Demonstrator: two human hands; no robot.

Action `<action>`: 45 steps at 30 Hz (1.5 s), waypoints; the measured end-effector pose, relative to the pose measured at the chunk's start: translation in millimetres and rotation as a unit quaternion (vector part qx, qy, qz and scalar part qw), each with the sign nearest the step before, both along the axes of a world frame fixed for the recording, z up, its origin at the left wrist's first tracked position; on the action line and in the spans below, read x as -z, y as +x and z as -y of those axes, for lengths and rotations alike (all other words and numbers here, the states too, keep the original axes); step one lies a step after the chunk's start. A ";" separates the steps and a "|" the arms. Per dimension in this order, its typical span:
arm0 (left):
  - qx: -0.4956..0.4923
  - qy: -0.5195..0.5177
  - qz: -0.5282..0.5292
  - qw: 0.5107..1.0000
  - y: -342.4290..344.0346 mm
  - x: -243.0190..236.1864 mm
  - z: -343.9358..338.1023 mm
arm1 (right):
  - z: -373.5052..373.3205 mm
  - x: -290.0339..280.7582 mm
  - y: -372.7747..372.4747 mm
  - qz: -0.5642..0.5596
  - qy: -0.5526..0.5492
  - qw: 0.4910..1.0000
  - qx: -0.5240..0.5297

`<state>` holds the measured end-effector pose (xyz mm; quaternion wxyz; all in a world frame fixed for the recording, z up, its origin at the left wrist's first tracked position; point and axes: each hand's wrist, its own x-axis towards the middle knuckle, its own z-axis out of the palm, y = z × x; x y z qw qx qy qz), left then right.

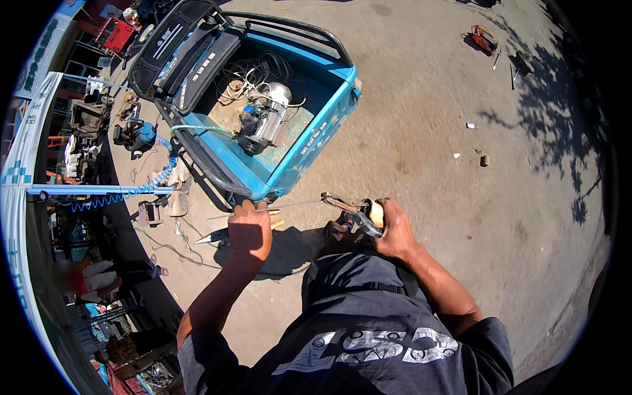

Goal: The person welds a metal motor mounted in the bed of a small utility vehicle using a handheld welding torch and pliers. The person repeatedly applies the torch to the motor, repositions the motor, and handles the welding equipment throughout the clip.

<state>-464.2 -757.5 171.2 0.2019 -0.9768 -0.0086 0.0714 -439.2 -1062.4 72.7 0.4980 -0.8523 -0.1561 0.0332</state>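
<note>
My left hand is closed around a thin metal rod just below the near corner of the blue cargo box. The rod runs right to a clamp-like metal tool, whose handle my right hand grips with wrapped fingers. A silver pointed object and a yellow-handled item show beside and behind my left hand; whether it holds them is unclear. The box contains a motor pump and coiled hoses. My feet are partly hidden below the tool.
At left are a blue compressor with coiled hose, a blue pole, cluttered goods and a seated person in the shade. Cables cross the concrete near my left side. A red tool and small debris lie at right.
</note>
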 end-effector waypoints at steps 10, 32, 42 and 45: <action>0.063 -0.242 0.130 0.960 11.3 -22.5 39.4 | 20.6 18.8 10.3 -0.184 0.037 0.979 0.083; -0.049 -0.740 -0.285 0.607 103.3 87.9 126.1 | -18.7 -25.7 128.8 -0.188 0.315 0.929 0.053; -0.053 -0.829 -0.054 0.554 133.7 115.8 54.1 | -120.3 -46.7 201.8 -0.256 0.255 0.921 -0.148; -0.081 -0.807 0.066 0.581 154.6 98.8 38.1 | -150.4 -50.3 233.1 -0.192 0.189 0.936 -0.228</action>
